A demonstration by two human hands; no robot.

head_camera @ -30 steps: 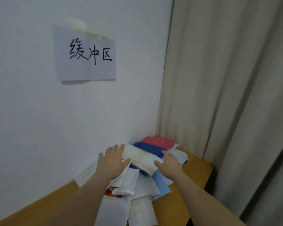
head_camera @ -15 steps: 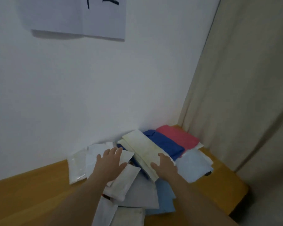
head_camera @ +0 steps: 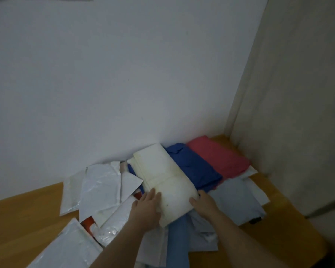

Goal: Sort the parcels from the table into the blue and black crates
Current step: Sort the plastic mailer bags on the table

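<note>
A pile of parcels lies on the wooden table (head_camera: 23, 211) against the wall. On top lies a long cream parcel (head_camera: 162, 176). My left hand (head_camera: 145, 207) rests on its near left corner, fingers flat on top. My right hand (head_camera: 203, 205) grips its near right corner, thumb on top and fingers round the edge. Beside it lie a dark blue parcel (head_camera: 195, 167) and a pink parcel (head_camera: 219, 157). White plastic parcels (head_camera: 101, 188) spread to the left, pale blue ones (head_camera: 238, 198) to the right. No crate is in view.
A white wall (head_camera: 124, 74) stands right behind the pile. A beige curtain (head_camera: 298, 93) hangs at the right, close to the table's far right corner. Bare wood shows at the left and along the right front edge (head_camera: 290, 225).
The view has tilted down toward the table. My left hand moved right, off the white parcel and onto the cream parcel. My right hand stayed at the parcel's near right corner.
</note>
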